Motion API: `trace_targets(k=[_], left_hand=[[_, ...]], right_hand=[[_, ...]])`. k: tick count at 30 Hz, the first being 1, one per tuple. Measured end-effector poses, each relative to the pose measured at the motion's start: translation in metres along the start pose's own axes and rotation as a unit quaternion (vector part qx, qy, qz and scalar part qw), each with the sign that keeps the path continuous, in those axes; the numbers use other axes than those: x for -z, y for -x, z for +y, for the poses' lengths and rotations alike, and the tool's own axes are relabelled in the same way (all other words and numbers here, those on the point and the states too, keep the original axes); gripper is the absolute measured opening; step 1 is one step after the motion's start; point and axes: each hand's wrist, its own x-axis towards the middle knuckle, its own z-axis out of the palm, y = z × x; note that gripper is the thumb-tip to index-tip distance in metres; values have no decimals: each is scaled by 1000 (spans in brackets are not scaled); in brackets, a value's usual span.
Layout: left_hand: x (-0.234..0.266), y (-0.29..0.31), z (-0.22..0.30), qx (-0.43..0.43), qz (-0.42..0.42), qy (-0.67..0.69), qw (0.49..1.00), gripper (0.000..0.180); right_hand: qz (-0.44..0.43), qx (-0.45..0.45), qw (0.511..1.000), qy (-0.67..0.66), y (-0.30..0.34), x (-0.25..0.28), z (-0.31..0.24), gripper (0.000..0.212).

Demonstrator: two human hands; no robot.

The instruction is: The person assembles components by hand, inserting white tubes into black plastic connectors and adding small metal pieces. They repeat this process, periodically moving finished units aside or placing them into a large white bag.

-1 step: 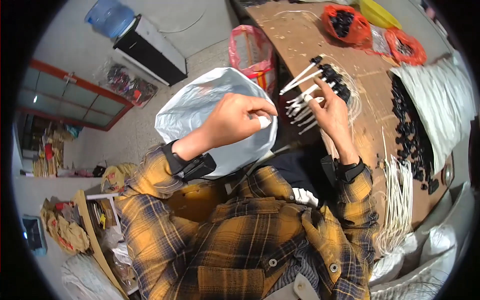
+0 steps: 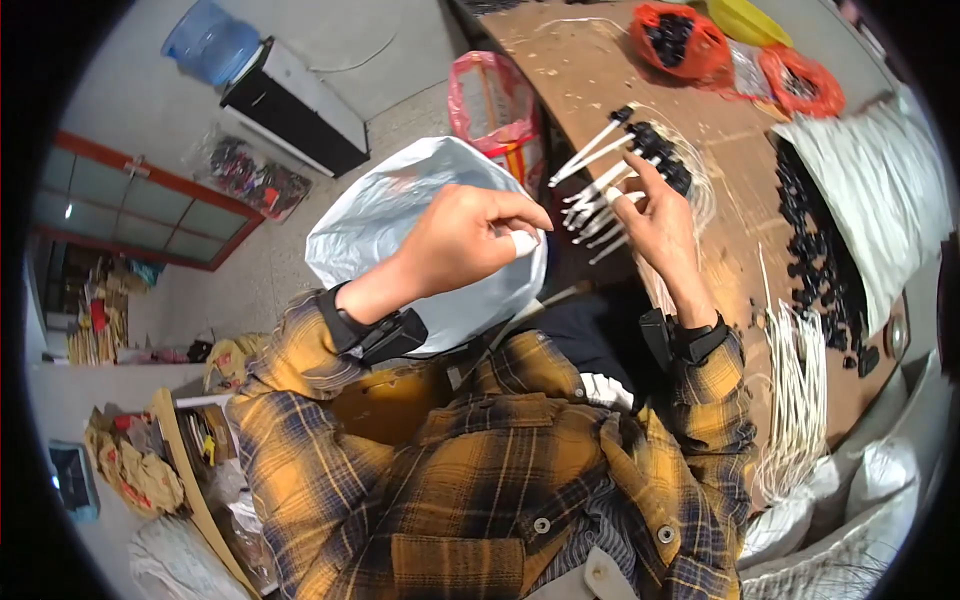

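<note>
My left hand [image 2: 465, 238] hovers over an open white plastic bag [image 2: 338, 225]. Its fingers are curled in close to the thumb, which has white tape at the tip. I cannot make out anything between them. My right hand [image 2: 662, 220] is over the table edge, index finger stretched and taped thumb apart from it. Just beyond the right fingers lies a bunch of white cords with black end pieces [image 2: 648, 143]; their white ends [image 2: 590, 215] stick out past the table edge. The right hand partly covers this bunch.
The wooden table [image 2: 735, 240] carries another bundle of white cords [image 2: 797, 390], loose black parts [image 2: 800, 235] beside a white sack [image 2: 865, 190], red bags [image 2: 682, 45] and a yellow bowl [image 2: 750, 22]. A pink-rimmed bag [image 2: 490, 95] and a water dispenser [image 2: 295, 105] stand beyond.
The view has shifted slightly, so the table and floor things sit a little further left. Both hands keep nearly the same pose.
</note>
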Motion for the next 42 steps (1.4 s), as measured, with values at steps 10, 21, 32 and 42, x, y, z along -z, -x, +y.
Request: trace_targets(k=[10,21,32,42], left_hand=[[-48,-46,138,-126,-82,241,959,19],[-223,-198,134,-216,-173,83,957,24],[-339,-274,48,-471,-73,-165,864,21],[-273,-256,58,-362,-78,-127,920,9]], right_hand=[[140,-86,973,-160,85,88,37,51],[408,-236,871,-137,222,177,132,42],[423,-305,848,93,262,166,153,12],[238,-234,904,267,205,166,143,18]])
